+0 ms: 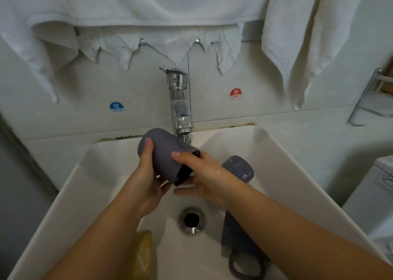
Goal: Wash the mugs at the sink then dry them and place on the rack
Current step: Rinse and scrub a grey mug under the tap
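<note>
A grey mug (163,152) lies on its side under the chrome tap (180,101), mouth turned toward the lower right. My left hand (146,179) grips its body from below and the left. My right hand (204,177) is at the rim, thumb on top of the mug and fingers at the dark opening. A second grey mug (240,167) lies in the white sink (276,152) behind my right wrist. A third grey mug (236,237), handle toward me, lies in the basin partly under my right forearm.
A yellow sponge (143,254) rests in the basin near the front left. The drain (191,219) is in the middle. White towels (297,46) hang on the wall above. A metal rack (370,101) sits on the counter at the right edge.
</note>
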